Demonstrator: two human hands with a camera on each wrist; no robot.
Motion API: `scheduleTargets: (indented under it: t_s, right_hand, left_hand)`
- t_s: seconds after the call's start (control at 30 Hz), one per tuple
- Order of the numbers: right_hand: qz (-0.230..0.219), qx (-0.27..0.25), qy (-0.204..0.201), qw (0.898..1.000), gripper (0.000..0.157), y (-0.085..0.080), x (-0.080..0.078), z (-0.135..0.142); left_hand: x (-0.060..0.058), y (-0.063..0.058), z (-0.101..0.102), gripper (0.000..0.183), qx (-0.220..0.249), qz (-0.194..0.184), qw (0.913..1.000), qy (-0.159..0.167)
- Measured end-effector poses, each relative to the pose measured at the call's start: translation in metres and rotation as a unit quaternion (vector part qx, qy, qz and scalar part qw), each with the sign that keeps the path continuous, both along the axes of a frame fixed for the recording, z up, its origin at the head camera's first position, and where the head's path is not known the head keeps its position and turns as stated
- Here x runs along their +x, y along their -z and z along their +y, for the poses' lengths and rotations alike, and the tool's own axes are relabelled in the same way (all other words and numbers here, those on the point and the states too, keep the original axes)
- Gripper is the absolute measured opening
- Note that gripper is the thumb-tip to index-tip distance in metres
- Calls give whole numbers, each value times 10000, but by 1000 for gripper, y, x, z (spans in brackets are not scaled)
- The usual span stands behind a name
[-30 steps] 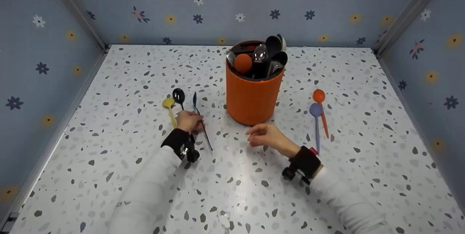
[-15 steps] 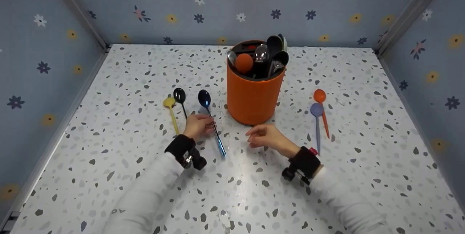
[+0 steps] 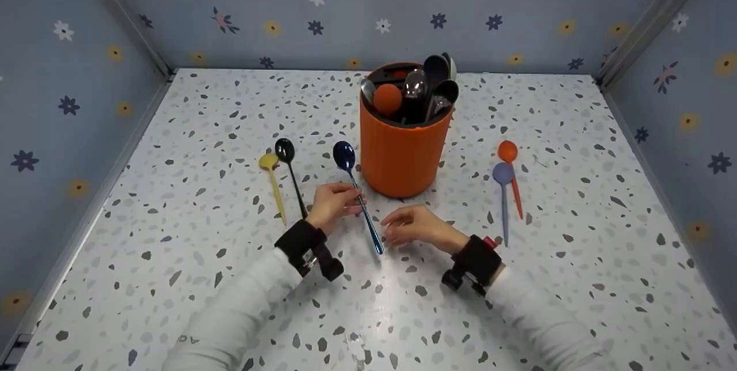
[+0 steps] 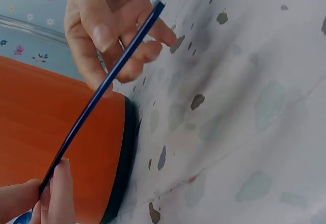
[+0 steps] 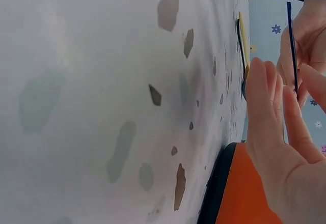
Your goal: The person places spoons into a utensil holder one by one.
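Your left hand (image 3: 334,204) pinches the blue spoon (image 3: 369,222) around the middle, thumb and fingers closed on its thin handle, with the bowl beyond your fingertips and the handle end slanting back toward you. Your right hand (image 3: 423,227) holds nothing: its fingers are loosely bent, the thumb stands apart, and the tips are near that handle end, apparently not touching it. Watch for the spoon twisting or see-sawing in your pinch; a slim, probably slick handle gripped in one spot would be the cause. If your right fingers nudge the free end, the bowl would likely swing out of line. The orange container (image 3: 400,158) is just beyond and to the right of your left fingertips, so a careless sideways move might knock the bowl against its wall. Compared with a second ago, your left hand has carried the spoon rightward, away from the black spoon (image 3: 285,151) and the yellow spoon (image 3: 268,161) on its left, and the bowl, then seen nearly edge-on, now shows its face. Since half a second ago your right hand has dropped slightly toward you, while the purple spoon (image 3: 502,173) and orange spoon (image 3: 507,151) to its right lie as they did.
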State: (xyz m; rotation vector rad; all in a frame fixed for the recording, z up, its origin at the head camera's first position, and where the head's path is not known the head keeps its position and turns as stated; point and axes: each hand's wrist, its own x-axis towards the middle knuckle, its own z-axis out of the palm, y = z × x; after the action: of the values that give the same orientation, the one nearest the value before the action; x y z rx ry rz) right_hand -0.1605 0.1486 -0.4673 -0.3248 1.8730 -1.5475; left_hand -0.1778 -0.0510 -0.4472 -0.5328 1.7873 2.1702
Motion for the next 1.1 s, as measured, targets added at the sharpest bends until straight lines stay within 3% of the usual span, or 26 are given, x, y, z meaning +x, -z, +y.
scheduleTargets:
  t_s: [0.27, 0.63, 1.1]
  right_hand:
    - [-72, -154, -5, 9999, 32, 0, 4, -5]
    - [282, -27, 51, 9996, 25, -12, 7, -9]
    - [727, 1, -79, 9973, 22, -39, 6, -7]
  left_hand:
    - [9, -3, 11, 15, 190, 330, 9993, -30]
    - [17, -15, 18, 17, 261, 687, 9973, -11]
    - [23, -46, 20, 12, 101, 1183, 9929, 118]
